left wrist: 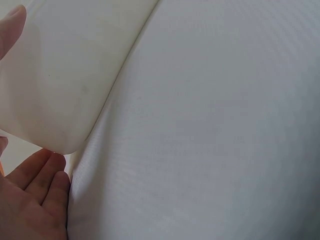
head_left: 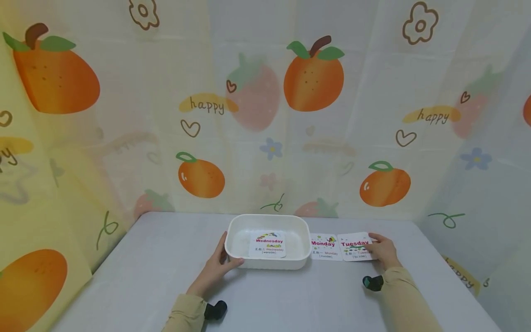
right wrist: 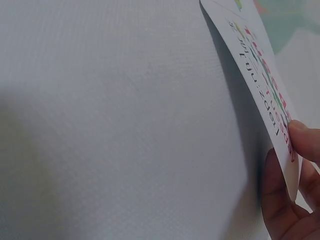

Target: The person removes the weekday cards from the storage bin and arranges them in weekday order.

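Note:
A white plastic basin (head_left: 274, 263) with rounded corners stands mid-table, and my left hand (head_left: 217, 263) grips its near left corner. The left thumb lies at the front rim; the other fingers (left wrist: 47, 172) are at the basin's side in the left wrist view. Inside the basin lies a Wednesday card (head_left: 267, 244). My right hand (head_left: 384, 251) pinches the right edge of the Tuesday card (head_left: 352, 246), thumb on its face and fingers behind. In the right wrist view this card (right wrist: 265, 95) is tilted up off the table at the held end. A Monday card (head_left: 323, 246) lies between basin and Tuesday card.
A pale cloth covers the table (head_left: 290, 299). Behind it hangs a curtain (head_left: 249, 175) printed with oranges, strawberries and flowers, which also runs along both sides. A black wrist camera (head_left: 215, 310) sits on the left wrist, another (head_left: 372, 282) on the right.

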`<move>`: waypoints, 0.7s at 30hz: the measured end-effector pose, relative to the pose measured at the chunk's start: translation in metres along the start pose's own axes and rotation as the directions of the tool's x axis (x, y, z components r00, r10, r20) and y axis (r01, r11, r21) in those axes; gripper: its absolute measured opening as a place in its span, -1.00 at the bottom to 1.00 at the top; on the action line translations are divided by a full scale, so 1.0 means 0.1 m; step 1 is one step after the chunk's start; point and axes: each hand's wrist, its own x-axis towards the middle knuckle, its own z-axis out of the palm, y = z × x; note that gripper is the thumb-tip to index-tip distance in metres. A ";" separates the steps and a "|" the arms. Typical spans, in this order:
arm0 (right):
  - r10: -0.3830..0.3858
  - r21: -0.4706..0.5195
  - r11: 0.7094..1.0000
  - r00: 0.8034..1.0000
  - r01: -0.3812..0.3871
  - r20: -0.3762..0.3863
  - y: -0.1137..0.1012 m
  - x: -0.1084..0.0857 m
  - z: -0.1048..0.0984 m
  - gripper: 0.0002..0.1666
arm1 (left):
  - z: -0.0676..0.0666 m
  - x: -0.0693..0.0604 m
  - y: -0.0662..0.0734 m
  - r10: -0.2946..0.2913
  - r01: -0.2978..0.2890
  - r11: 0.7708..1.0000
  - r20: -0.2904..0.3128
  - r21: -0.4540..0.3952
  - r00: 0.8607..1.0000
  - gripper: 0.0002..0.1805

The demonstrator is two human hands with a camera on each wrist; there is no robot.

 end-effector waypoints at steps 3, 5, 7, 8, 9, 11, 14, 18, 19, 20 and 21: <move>-0.018 -0.042 0.999 1.000 0.018 0.002 -0.02 -0.03 0.01 -0.36 | 0.00 0.00 0.00 0.009 -0.009 1.000 0.003 -0.003 1.000 0.14; -0.026 -0.064 0.998 1.000 0.026 -0.001 -0.02 -0.03 0.01 -0.37 | 0.00 0.00 0.00 0.013 -0.013 1.000 0.006 -0.010 1.000 0.15; -0.035 -0.087 0.996 0.999 0.035 -0.006 -0.03 -0.04 0.03 -0.38 | 0.00 0.00 -0.01 0.017 -0.017 1.000 0.004 -0.013 1.000 0.15; -0.041 -0.098 0.994 0.999 0.040 -0.007 -0.03 -0.03 0.03 -0.38 | 0.00 0.00 -0.01 0.015 -0.015 1.000 0.004 -0.014 1.000 0.15; -0.046 -0.108 0.993 0.999 0.045 -0.007 -0.03 -0.03 0.03 -0.39 | 0.00 0.00 -0.01 0.013 -0.013 1.000 0.003 -0.014 1.000 0.15; -0.062 -0.131 0.989 0.998 0.061 -0.004 -0.03 -0.02 0.03 -0.39 | 0.00 0.01 -0.02 0.013 -0.013 1.000 0.001 -0.014 1.000 0.15; -0.080 -0.173 0.982 0.997 0.078 -0.005 -0.02 -0.01 0.03 -0.41 | 0.00 0.01 -0.03 0.014 -0.014 1.000 0.001 -0.009 1.000 0.16; -0.087 -0.226 0.971 0.996 0.082 -0.011 -0.01 0.00 0.02 -0.43 | 0.00 0.01 -0.03 0.010 -0.010 1.000 0.001 -0.011 1.000 0.17; -0.086 -0.233 0.969 0.996 0.081 -0.011 -0.01 0.00 0.02 -0.43 | 0.00 0.01 -0.03 0.009 -0.009 1.000 0.001 -0.013 1.000 0.17; -0.085 -0.239 0.968 0.996 0.080 -0.010 -0.01 0.00 0.01 -0.43 | 0.00 0.01 -0.03 0.007 -0.007 1.000 0.002 -0.014 1.000 0.17; -0.084 -0.244 0.967 0.996 0.080 -0.009 -0.01 -0.01 0.01 -0.43 | 0.00 0.01 -0.03 0.008 -0.007 1.000 0.003 -0.014 1.000 0.17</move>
